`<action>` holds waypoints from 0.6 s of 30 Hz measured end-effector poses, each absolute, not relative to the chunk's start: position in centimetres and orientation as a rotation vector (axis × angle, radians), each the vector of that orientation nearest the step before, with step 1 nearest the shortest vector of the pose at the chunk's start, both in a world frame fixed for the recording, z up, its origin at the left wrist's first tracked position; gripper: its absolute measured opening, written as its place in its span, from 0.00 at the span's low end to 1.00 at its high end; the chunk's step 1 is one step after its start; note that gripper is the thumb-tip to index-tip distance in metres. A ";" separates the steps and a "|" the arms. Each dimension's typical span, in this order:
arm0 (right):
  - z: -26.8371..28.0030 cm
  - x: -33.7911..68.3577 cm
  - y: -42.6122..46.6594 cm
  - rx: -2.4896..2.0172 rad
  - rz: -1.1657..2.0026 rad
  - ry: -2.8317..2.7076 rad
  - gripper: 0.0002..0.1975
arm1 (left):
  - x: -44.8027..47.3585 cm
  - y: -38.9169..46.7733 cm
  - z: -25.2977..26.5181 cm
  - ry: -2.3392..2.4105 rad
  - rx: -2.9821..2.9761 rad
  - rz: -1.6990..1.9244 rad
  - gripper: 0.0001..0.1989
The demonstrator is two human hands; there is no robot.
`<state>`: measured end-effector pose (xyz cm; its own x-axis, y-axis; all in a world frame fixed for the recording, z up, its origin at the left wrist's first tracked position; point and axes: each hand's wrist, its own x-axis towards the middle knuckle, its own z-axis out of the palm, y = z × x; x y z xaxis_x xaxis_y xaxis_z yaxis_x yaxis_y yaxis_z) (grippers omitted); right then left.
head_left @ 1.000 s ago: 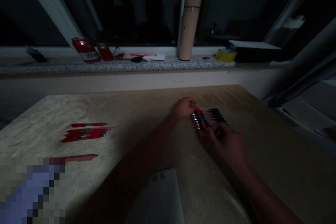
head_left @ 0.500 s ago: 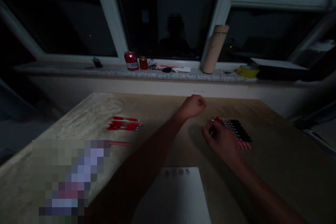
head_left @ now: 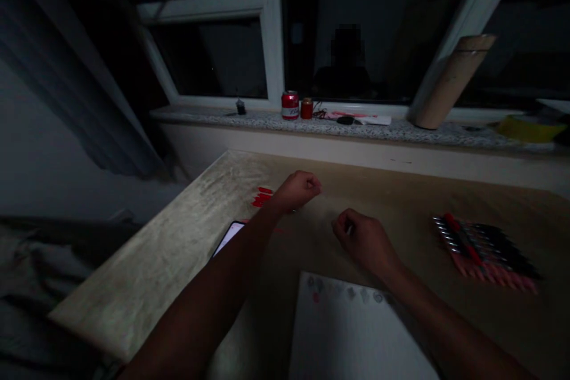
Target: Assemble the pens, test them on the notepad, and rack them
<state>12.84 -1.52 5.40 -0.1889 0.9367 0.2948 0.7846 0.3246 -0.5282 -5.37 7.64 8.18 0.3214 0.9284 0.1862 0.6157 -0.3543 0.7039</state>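
My left hand (head_left: 297, 191) is curled into a loose fist above the table, beside several red pens (head_left: 263, 196) that its wrist and forearm partly cover. No pen sticks out of it. To its right, my right hand (head_left: 363, 237) hovers over the bare tabletop with fingers and thumb curled in and nothing showing between them. On the right, a red pen (head_left: 465, 240) lies slantwise across a row of black pens (head_left: 507, 243) and pink-red pens (head_left: 494, 276). A white sheet of paper (head_left: 351, 332) with small round marks along its top lies below my hands.
A lit phone (head_left: 229, 236) lies partly behind my left forearm. Along the granite windowsill (head_left: 262, 121) stand a red can (head_left: 290, 105), a small red jar (head_left: 307, 108), a tall tan flask (head_left: 455, 82) and a yellow roll (head_left: 529, 129). A curtain (head_left: 75, 83) hangs at left.
The view has swung left. My right hand has left the row of pens and moved left; a red pen now lies on that row. My left hand has moved toward the red pens.
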 end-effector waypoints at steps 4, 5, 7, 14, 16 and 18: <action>4.5 9.2 -0.3 -1.508 0.362 -2.148 0.09 | -10.1 6.4 8.3 1.535 2.100 0.650 0.07; 4.5 8.4 0.1 -1.510 0.356 -2.176 0.09 | -11.1 6.3 8.2 1.569 2.114 0.600 0.07; 4.4 7.1 1.1 -1.502 0.328 -2.227 0.09 | -12.9 6.1 7.7 1.646 2.166 0.520 0.08; 3.7 4.5 4.8 -1.550 0.176 -2.336 0.13 | -16.0 6.9 5.5 1.808 2.409 0.286 0.13; 3.5 4.2 5.3 -1.564 0.186 -2.383 0.14 | -16.2 7.1 5.2 1.824 2.409 0.219 0.14; 3.3 4.1 5.4 -1.566 0.194 -2.411 0.14 | -16.2 7.4 4.9 1.829 2.421 0.192 0.13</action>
